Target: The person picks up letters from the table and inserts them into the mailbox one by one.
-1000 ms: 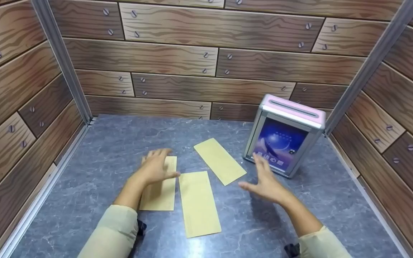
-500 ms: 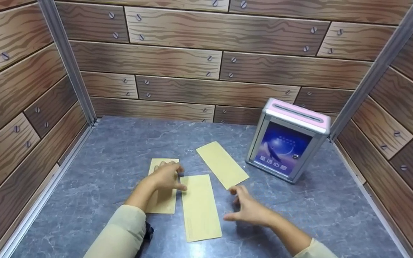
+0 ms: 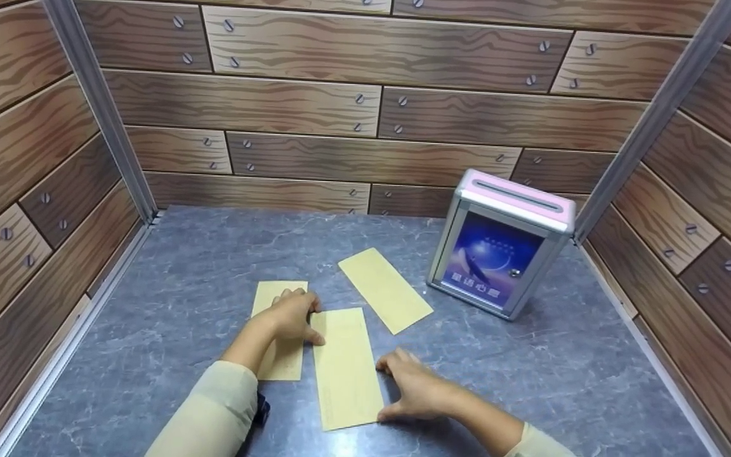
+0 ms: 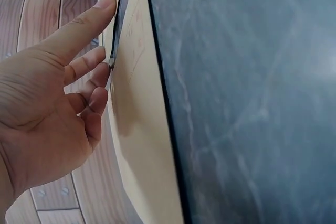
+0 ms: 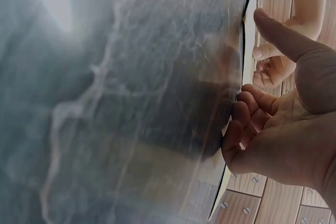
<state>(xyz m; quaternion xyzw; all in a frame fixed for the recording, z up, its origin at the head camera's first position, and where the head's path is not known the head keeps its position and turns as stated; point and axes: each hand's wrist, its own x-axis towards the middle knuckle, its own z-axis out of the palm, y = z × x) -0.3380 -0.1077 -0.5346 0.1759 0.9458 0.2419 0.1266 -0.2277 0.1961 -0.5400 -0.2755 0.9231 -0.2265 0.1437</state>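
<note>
Three yellow paper envelopes lie flat. The middle envelope (image 3: pixel 345 381) is between my two hands. My left hand (image 3: pixel 290 316) reaches over the left envelope (image 3: pixel 284 363), its thumb on the middle envelope's left edge and its fingers loosely bent near the top corner. At the right edge, my right hand (image 3: pixel 413 390) has its thumb by the lower corner and fingertips (image 5: pixel 239 111) down at the table surface; no firm grip shows. In the left wrist view, the left thumb (image 4: pixel 84 27) is stretched out along the paper. The far envelope (image 3: pixel 386 291) lies slanted, apart from both hands.
A silver-framed box (image 3: pixel 502 254) with a pink slotted top and a blue picture door stands at the back right of the grey marbled table (image 3: pixel 213 247). Wood-patterned walls (image 3: pixel 302 114) enclose the back and both sides.
My right hand has come left and down from in front of the box to the middle envelope's right edge. The left hand has shifted slightly right, its thumb now over that envelope's left edge.
</note>
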